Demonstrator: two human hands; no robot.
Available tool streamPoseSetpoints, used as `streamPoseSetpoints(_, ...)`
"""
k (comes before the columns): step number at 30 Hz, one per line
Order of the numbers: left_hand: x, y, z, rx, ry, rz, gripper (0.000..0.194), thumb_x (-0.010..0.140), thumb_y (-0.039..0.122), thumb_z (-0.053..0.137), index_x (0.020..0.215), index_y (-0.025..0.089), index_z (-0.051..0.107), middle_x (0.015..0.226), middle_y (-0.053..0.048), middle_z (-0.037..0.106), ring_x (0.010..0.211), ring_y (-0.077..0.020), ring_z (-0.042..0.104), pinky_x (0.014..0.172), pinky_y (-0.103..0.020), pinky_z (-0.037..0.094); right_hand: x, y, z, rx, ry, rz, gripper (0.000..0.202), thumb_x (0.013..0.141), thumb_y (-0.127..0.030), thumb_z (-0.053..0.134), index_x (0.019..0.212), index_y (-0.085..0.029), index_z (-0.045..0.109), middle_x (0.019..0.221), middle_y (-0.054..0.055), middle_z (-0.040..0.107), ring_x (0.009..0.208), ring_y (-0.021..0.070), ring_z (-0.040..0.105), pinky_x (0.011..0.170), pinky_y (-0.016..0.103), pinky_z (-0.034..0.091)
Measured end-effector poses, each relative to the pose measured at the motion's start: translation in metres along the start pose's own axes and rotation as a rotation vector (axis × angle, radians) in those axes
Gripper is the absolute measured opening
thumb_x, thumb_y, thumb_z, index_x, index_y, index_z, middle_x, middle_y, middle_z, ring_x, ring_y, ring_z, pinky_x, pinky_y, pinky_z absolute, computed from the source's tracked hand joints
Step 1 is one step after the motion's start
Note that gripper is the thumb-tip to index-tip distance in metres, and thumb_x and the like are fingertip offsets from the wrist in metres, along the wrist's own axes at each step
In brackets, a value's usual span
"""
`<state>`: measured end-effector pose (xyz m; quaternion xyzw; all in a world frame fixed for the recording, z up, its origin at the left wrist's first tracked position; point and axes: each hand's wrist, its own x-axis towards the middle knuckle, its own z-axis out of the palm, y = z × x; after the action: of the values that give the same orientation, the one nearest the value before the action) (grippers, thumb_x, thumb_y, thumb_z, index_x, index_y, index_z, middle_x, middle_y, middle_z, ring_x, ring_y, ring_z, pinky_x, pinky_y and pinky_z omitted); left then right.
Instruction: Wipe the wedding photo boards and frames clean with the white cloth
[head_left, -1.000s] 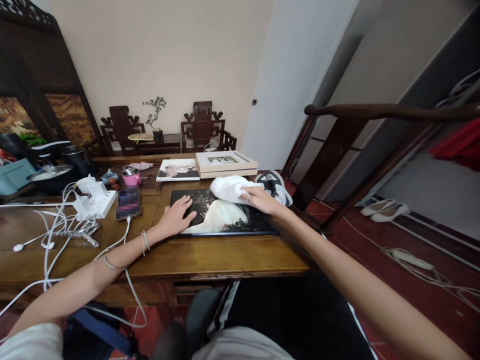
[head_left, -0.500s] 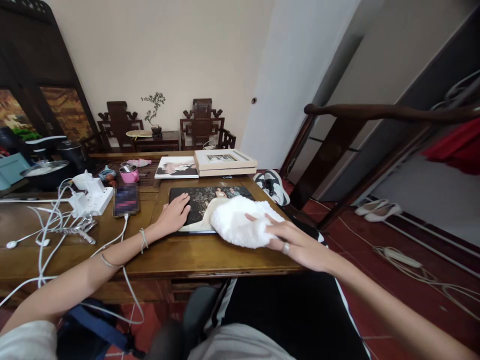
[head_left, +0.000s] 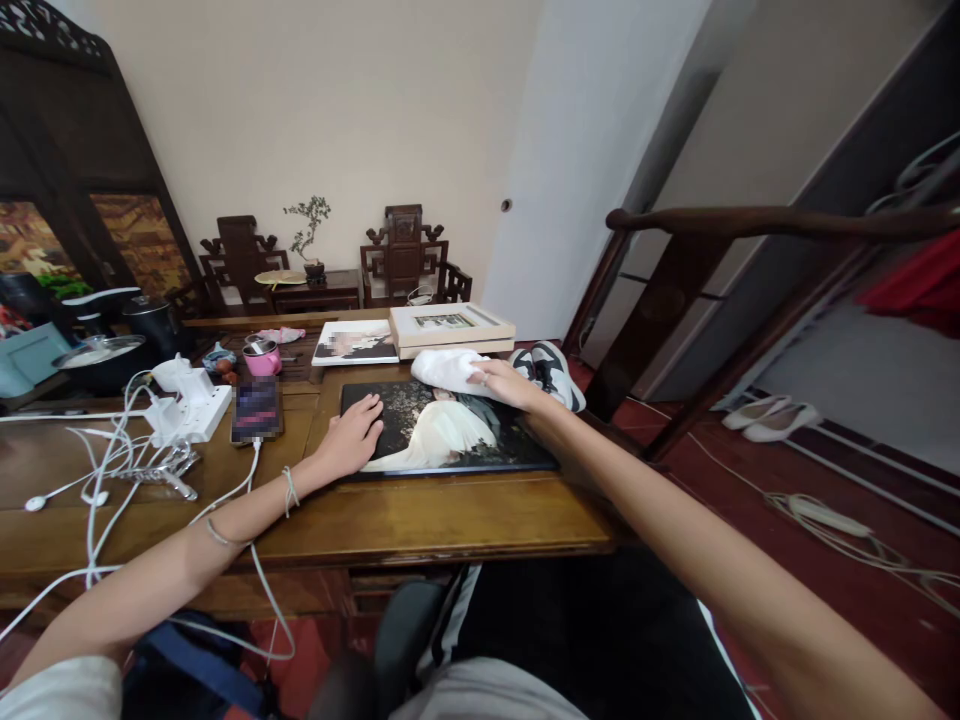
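Note:
A dark photo panel [head_left: 450, 440], printed with a figure in a pale dress, lies flat on the wooden table [head_left: 450, 515]. My left hand [head_left: 352, 437] rests on the panel's left end, fingers stretched out and lying flat. At the far edge of the panel, my right hand [head_left: 502, 382] grips a white fluffy cloth [head_left: 448, 369]. The cloth covers part of the panel's upper edge, and some of the right fingers are hidden by it.
Behind the panel lie a smaller photo print [head_left: 355, 343] and a cream framed box [head_left: 450, 330]. To the left are a phone [head_left: 256, 410], a white power strip [head_left: 196, 405] with tangled cables, and a pink cup [head_left: 262, 358]. A wooden chair [head_left: 667, 300] stands at right.
My right hand has moved the white cloth from the panel's near right part to its far edge, uncovering the pale dress. My left hand stays in place on the panel.

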<state>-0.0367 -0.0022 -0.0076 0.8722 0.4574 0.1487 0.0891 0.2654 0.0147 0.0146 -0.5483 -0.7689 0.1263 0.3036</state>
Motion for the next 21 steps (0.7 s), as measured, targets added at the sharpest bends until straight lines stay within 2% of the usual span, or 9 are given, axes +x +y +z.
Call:
streamPoseSetpoints(2,0.0,0.0,0.0,-0.004,0.005,-0.01,0.046,0.096,0.031,0.031,0.139,0.019,0.044,0.152,-0.007,0.034,0.142,-0.0195,0.028,0.114,-0.046,0.028,0.001,0.001,0.001,-0.013,0.007,0.003,0.02,0.073,-0.034,0.04,0.063,-0.02,0.05,0.075,0.003,0.06,0.076,0.0219,0.052,0.071,0.032,0.039)
streamPoseSetpoints(4,0.0,0.0,0.0,-0.01,0.004,-0.025,0.046,0.096,0.031,0.031,0.139,0.02,0.044,0.152,-0.006,0.034,0.142,-0.0202,0.028,0.113,-0.047,0.029,-0.01,-0.003,0.001,-0.025,0.0,-0.004,0.02,0.075,-0.035,0.04,0.063,-0.021,0.049,0.072,0.002,0.059,0.074,0.0214,0.052,0.071,0.033,0.039)
streamPoseSetpoints(8,0.0,0.002,-0.001,-0.021,-0.003,-0.042,0.045,0.096,0.03,0.033,0.138,0.023,0.045,0.152,-0.005,0.035,0.142,-0.0189,0.028,0.113,-0.047,0.028,-0.063,-0.025,-0.005,-0.069,-0.077,-0.019,0.027,0.081,-0.039,0.04,0.065,-0.022,0.053,0.07,0.003,0.062,0.074,0.0234,0.056,0.081,0.04,0.043)
streamPoseSetpoints(11,-0.001,0.004,-0.002,-0.02,-0.006,-0.055,0.045,0.096,0.03,0.033,0.138,0.021,0.045,0.152,-0.006,0.034,0.143,-0.0187,0.027,0.114,-0.046,0.028,-0.114,-0.047,-0.012,-0.097,-0.14,-0.022,0.032,0.085,-0.043,0.04,0.08,-0.022,0.063,0.1,0.008,0.07,0.104,0.0311,0.057,0.097,0.047,0.038)
streamPoseSetpoints(13,-0.001,0.005,-0.002,-0.019,-0.009,-0.056,0.045,0.096,0.03,0.033,0.139,0.019,0.044,0.153,-0.006,0.033,0.143,-0.019,0.027,0.114,-0.046,0.028,-0.142,-0.059,-0.015,-0.096,-0.176,-0.033,0.033,0.086,-0.045,0.042,0.092,-0.024,0.066,0.123,0.009,0.064,0.121,0.0328,0.05,0.105,0.049,0.033)
streamPoseSetpoints(15,-0.002,0.006,-0.003,-0.019,-0.011,-0.051,0.045,0.096,0.03,0.033,0.138,0.02,0.045,0.153,-0.006,0.033,0.143,-0.0187,0.027,0.114,-0.046,0.027,-0.157,-0.066,-0.017,-0.1,-0.217,-0.056,0.032,0.087,-0.044,0.044,0.099,-0.025,0.066,0.137,0.008,0.055,0.128,0.0327,0.045,0.109,0.049,0.029)
streamPoseSetpoints(18,-0.002,0.005,-0.004,-0.02,-0.013,-0.043,0.045,0.096,0.03,0.033,0.138,0.021,0.045,0.153,-0.006,0.033,0.143,-0.0187,0.027,0.114,-0.046,0.027,-0.151,-0.067,-0.017,-0.13,-0.268,-0.099,0.029,0.088,-0.039,0.042,0.092,-0.024,0.066,0.14,0.009,0.052,0.132,0.032,0.042,0.111,0.05,0.025)
streamPoseSetpoints(21,-0.001,0.004,-0.003,-0.02,-0.014,-0.031,0.045,0.096,0.03,0.032,0.138,0.021,0.045,0.153,-0.006,0.034,0.143,-0.0189,0.027,0.113,-0.046,0.027,-0.118,-0.056,-0.013,-0.175,-0.248,-0.135,0.026,0.087,-0.033,0.04,0.085,-0.022,0.063,0.13,0.01,0.06,0.131,0.0318,0.042,0.11,0.051,0.025)
